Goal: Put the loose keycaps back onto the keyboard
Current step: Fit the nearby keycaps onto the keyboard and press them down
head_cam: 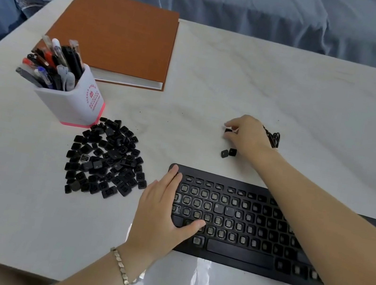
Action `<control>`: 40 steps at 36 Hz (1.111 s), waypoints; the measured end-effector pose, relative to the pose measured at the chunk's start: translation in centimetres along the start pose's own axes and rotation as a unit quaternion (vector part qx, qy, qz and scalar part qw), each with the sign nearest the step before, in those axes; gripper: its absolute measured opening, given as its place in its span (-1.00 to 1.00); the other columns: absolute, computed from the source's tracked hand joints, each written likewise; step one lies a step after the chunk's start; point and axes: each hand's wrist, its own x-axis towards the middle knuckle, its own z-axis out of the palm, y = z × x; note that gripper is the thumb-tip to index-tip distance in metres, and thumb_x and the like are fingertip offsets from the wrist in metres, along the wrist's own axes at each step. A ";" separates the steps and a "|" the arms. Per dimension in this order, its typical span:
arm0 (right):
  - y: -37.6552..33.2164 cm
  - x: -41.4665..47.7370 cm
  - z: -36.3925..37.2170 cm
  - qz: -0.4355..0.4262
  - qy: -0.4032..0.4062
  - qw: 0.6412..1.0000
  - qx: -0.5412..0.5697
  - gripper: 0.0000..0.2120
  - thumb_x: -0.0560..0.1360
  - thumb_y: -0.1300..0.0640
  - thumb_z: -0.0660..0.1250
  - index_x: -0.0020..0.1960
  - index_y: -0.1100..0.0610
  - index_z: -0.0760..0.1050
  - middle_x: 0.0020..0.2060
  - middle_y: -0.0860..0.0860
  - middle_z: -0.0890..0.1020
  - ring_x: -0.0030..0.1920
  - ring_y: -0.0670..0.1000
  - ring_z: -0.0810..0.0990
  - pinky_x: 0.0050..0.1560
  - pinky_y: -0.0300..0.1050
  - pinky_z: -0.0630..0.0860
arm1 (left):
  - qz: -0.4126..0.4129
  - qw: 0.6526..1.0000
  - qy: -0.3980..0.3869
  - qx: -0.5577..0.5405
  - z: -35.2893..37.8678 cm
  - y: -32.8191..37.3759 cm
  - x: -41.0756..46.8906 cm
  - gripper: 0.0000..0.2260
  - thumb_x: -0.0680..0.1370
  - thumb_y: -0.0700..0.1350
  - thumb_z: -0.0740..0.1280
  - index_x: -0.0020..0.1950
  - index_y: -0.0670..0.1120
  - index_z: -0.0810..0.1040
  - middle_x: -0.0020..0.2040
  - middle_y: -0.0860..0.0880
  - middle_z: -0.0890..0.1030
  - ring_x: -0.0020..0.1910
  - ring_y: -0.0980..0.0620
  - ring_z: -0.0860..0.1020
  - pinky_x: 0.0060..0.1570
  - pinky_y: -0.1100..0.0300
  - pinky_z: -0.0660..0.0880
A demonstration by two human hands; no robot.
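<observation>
Keycap [228, 131] pinched by right hand [248, 137]; spare pair [228, 153] just beside that hand. Left hand [160, 212] lies flat, fingers straight, on keyboard [250, 254]; pile [104, 158] near its outer side. Caps probably light, stiff, slick: grip opposite edges.

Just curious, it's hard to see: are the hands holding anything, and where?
The right hand pinches a black keycap by its edges, between fingertips and thumb. The left hand lies flat on the keyboard, holding nothing.
</observation>
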 end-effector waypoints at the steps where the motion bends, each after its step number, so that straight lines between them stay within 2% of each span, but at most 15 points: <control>1: -0.1 0.1 0.1 -0.002 -0.009 1.000 -0.007 -0.73 0.48 0.20 0.34 0.18 0.11 0.56 0.14 0.12 0.54 0.16 0.11 0.49 0.15 -0.11 0.39 | 0.002 1.000 0.003 0.001 0.0 0.0 0.0 -0.19 0.34 0.31 0.29 0.45 -0.14 0.29 0.46 0.11 0.17 0.38 0.12 0.20 0.36 0.02 0.19; 6: -0.1 -0.2 0.3 0.002 -0.015 0.999 -0.029 -0.78 0.48 0.26 0.31 0.08 0.08 0.61 0.04 0.11 0.61 0.11 0.11 0.52 0.00 -0.14 0.42 | 0.009 1.000 0.010 0.004 0.0 0.0 0.0 -0.20 0.34 0.30 0.30 0.44 -0.16 0.31 0.45 0.09 0.19 0.36 0.19 0.20 0.34 0.00 0.21; 11: 0.4 -1.3 0.1 -0.008 0.015 1.000 0.014 -0.80 0.45 0.27 0.33 0.02 0.09 0.63 -0.08 0.07 0.61 0.06 0.01 0.50 0.07 -0.12 0.44 | 0.010 1.000 0.014 0.006 0.1 0.0 0.0 -0.20 0.35 0.31 0.29 0.43 -0.16 0.31 0.45 0.09 0.20 0.36 0.24 0.17 0.35 0.01 0.19; 13: 0.2 -2.3 -0.4 -0.014 0.051 0.995 0.086 -0.81 0.46 0.26 0.34 0.03 0.11 0.63 -0.11 0.02 0.61 -0.02 -0.04 0.53 0.01 -0.24 0.42 | 0.014 1.000 0.014 0.011 0.1 0.0 0.0 -0.21 0.35 0.30 0.29 0.42 -0.17 0.32 0.44 0.08 0.21 0.37 0.15 0.21 0.34 0.00 0.17; 15: -0.2 -3.8 -1.3 0.005 0.099 0.968 0.229 -0.85 0.43 0.25 0.39 -0.02 0.11 0.64 -0.22 -0.05 0.64 -0.21 -0.13 0.56 -0.20 -0.35 0.44 | 0.016 1.000 0.015 0.015 0.1 0.0 0.0 -0.21 0.35 0.30 0.29 0.42 -0.17 0.33 0.44 0.07 0.22 0.37 0.11 0.23 0.33 0.00 0.17; 17: -0.5 -5.6 -2.3 0.050 0.130 0.916 0.375 -0.88 0.41 0.23 0.42 -0.08 0.06 0.63 -0.28 -0.08 0.63 -0.29 -0.18 0.56 -0.30 -0.38 0.47 | 0.016 1.000 0.015 0.019 0.0 0.0 0.0 -0.21 0.36 0.31 0.28 0.42 -0.17 0.33 0.44 0.06 0.22 0.37 0.10 0.23 0.32 -0.01 0.17; 19: -0.1 -7.5 -3.1 0.111 0.110 0.826 0.542 -0.87 0.44 0.28 0.40 -0.08 0.07 0.59 -0.24 -0.02 0.64 -0.23 -0.10 0.62 -0.15 -0.30 0.57 | 0.017 0.999 0.017 0.023 0.1 0.0 0.1 -0.21 0.36 0.31 0.27 0.42 -0.18 0.34 0.43 0.06 0.23 0.36 0.09 0.24 0.33 -0.03 0.17; 22: 1.1 -10.3 -3.8 0.204 0.042 0.591 0.779 -0.88 0.49 0.37 0.26 -0.08 0.21 0.52 -0.24 0.06 0.62 -0.27 -0.03 0.66 -0.23 -0.23 0.61 | 0.009 1.000 0.017 0.019 0.1 0.1 0.0 -0.20 0.34 0.32 0.27 0.41 -0.19 0.35 0.43 0.06 0.24 0.35 0.09 0.25 0.32 -0.04 0.19; 23: 1.9 -11.4 -3.9 0.230 0.030 0.539 0.810 -0.89 0.50 0.37 0.23 -0.09 0.23 0.51 -0.22 0.08 0.60 -0.29 -0.02 0.66 -0.28 -0.24 0.61 | 0.011 1.000 0.015 0.018 0.3 0.3 0.0 -0.20 0.34 0.33 0.26 0.41 -0.19 0.35 0.43 0.06 0.24 0.35 0.09 0.25 0.32 -0.04 0.20; 25: 3.0 -13.1 -3.7 0.265 0.009 0.501 0.824 -0.89 0.50 0.37 0.21 -0.10 0.26 0.51 -0.20 0.10 0.55 -0.33 -0.02 0.65 -0.33 -0.26 0.60 | 0.009 1.000 0.015 0.018 0.2 0.2 0.0 -0.19 0.34 0.33 0.26 0.41 -0.19 0.35 0.43 0.06 0.24 0.36 0.09 0.25 0.32 -0.03 0.22; 29: 4.3 -15.3 -3.2 0.299 -0.001 0.514 0.804 -0.88 0.50 0.39 0.20 -0.10 0.30 0.51 -0.22 0.10 0.55 -0.29 -0.06 0.58 -0.32 -0.27 0.60 | 0.002 1.000 0.014 0.014 0.0 0.0 0.1 -0.18 0.33 0.34 0.25 0.42 -0.18 0.33 0.44 0.07 0.24 0.38 0.11 0.23 0.35 -0.01 0.21; 31: 4.8 -16.0 -3.0 0.301 0.009 0.538 0.787 -0.89 0.49 0.38 0.22 -0.10 0.31 0.52 -0.25 0.06 0.55 -0.31 -0.11 0.53 -0.31 -0.29 0.59 | 0.001 1.000 0.008 0.013 0.0 0.0 0.0 -0.17 0.33 0.35 0.24 0.43 -0.17 0.32 0.45 0.08 0.22 0.39 0.11 0.22 0.37 0.01 0.19; 33: 5.1 -16.6 -3.0 0.297 0.015 0.587 0.753 -0.90 0.48 0.39 0.23 -0.10 0.32 0.53 -0.29 0.04 0.57 -0.38 -0.13 0.57 -0.29 -0.30 0.59 | 0.000 1.000 0.005 0.014 0.1 0.0 0.0 -0.17 0.33 0.35 0.24 0.44 -0.16 0.31 0.46 0.09 0.21 0.40 0.11 0.21 0.38 0.03 0.18; 37: 4.9 -17.2 -3.2 0.270 0.012 0.677 0.685 -0.84 0.42 0.40 0.30 -0.02 0.30 0.55 -0.25 0.05 0.62 -0.31 -0.13 0.63 -0.26 -0.33 0.58 | -0.004 1.000 0.003 0.015 0.0 0.1 0.0 -0.16 0.33 0.36 0.24 0.45 -0.15 0.31 0.46 0.11 0.19 0.40 0.10 0.21 0.37 0.06 0.15; 40: 4.2 -17.5 -3.1 0.235 0.016 0.739 0.632 -0.81 0.36 0.39 0.37 -0.04 0.28 0.57 -0.24 0.09 0.53 -0.31 -0.11 0.61 -0.25 -0.34 0.56 | -0.006 1.000 0.001 0.014 0.0 0.1 0.0 -0.15 0.32 0.36 0.24 0.45 -0.14 0.30 0.46 0.11 0.19 0.40 0.10 0.21 0.37 0.08 0.14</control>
